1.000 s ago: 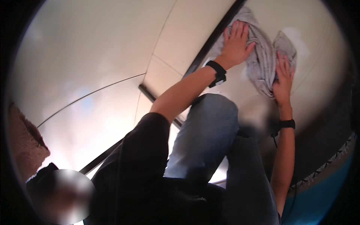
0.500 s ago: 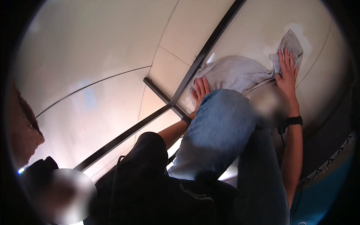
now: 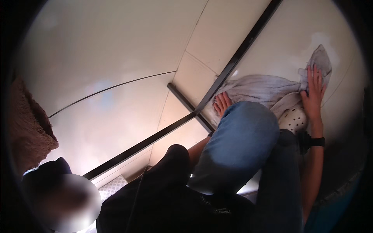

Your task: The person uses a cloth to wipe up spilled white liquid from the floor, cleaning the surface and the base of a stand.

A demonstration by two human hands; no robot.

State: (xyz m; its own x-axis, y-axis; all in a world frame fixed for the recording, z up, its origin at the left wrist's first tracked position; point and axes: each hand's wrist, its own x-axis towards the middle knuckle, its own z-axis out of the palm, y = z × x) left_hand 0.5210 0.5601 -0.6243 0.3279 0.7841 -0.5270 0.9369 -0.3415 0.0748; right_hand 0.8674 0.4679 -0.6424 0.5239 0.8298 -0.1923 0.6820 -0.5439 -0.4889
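Observation:
A damp-looking grey cloth (image 3: 264, 88) lies spread and wrinkled over the pale floor, its pointed end reaching up at the far right. My right hand (image 3: 313, 91) presses flat on that end, fingers stretched out, a black band around the wrist. At the cloth's left end my left hand (image 3: 222, 104) rests with extended fingers, its wrist partly hidden behind my bent knee in blue jeans (image 3: 243, 136). Beside my right hand, a white clog with round holes (image 3: 294, 120) stands against the cloth's near edge.
A dark metal bar (image 3: 237, 60) runs diagonally past the cloth's left end, joined by a shorter crossbar (image 3: 186, 103). Pinkish-brown fluffy fabric (image 3: 33, 128) hangs at the far left. Patterned metal plate (image 3: 112, 187) shows at the lower left, near a blurred round patch.
The whole view has shifted, so the scene sits farther right and lower. Both hands stay on the cloth at nearly the same places. The clog shows clearly now.

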